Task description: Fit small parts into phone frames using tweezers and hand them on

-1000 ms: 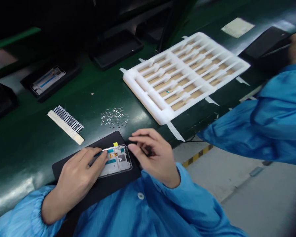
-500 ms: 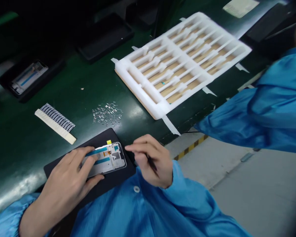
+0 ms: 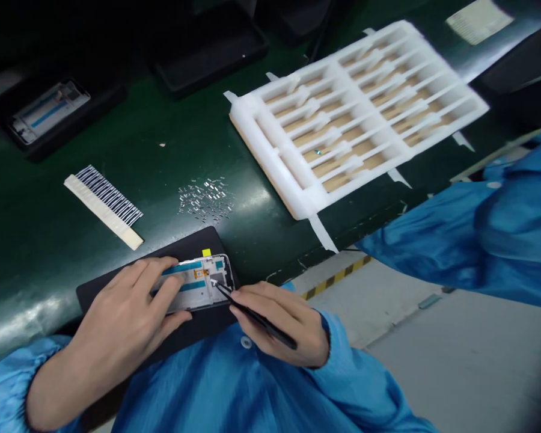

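A phone frame point(image 3: 213, 294) with blue adhesive strips, a small orange flex piece and a yellow tab lies on a dark pad point(image 3: 198, 240). My left hand point(image 3: 126, 313) grips the frame's left part, fingers at the far edge and thumb at the near edge. Black tweezers point(image 3: 261, 322) are held in my right hand point(image 3: 288, 322). Their tip touches or hovers just over a small white piece point(image 3: 213, 282) on the frame's right part; I cannot tell which.
Many tiny metal bits point(image 3: 207, 198) lie beyond the pad, near a pale strip with dark lines point(image 3: 103, 207). A white foam tray point(image 3: 297, 198) is taped to the green table point(image 3: 171, 120). Another phone frame point(image 3: 49, 114) sits in a black tray. At right is a co-worker's blue sleeve point(image 3: 514, 222).
My right hand has turned and come down, bringing the tweezers' tip onto or over the frame's right part. The left hand keeps its grip. The whole view has shifted slightly.
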A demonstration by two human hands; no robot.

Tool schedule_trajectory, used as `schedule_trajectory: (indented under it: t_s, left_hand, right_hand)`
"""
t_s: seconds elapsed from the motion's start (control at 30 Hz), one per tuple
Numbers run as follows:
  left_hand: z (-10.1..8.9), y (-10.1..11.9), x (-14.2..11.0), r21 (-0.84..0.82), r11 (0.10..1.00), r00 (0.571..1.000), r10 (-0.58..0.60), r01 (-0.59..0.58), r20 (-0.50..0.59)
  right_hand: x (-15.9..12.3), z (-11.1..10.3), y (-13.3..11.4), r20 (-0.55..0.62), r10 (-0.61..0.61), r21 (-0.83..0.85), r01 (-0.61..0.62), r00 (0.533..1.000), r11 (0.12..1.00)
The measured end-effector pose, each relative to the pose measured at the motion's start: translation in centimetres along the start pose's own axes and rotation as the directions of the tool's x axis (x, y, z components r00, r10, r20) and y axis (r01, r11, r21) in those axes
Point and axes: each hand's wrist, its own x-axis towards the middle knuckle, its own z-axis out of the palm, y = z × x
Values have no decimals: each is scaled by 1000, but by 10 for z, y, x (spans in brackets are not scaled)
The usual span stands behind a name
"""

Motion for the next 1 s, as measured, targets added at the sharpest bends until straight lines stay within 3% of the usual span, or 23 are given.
schedule_trajectory:
  t_s: [0.53,0.9,1.0]
  left_hand:
    - [3,-1,-2,-11,1000,1000,-2,2,-10]
    - [1,1,-1,1,1000,1000,9,-9,-7]
    - [1,0,-1,-7,1000,1000,14,-15,-19]
  right_hand:
    - [-2,0,6,54,-152,-75,156,987,985]
    - [-4,2,2,2,-110,-105,110,994,988]
    - [-2,4,1,-45,-7,-20,6,999,1000]
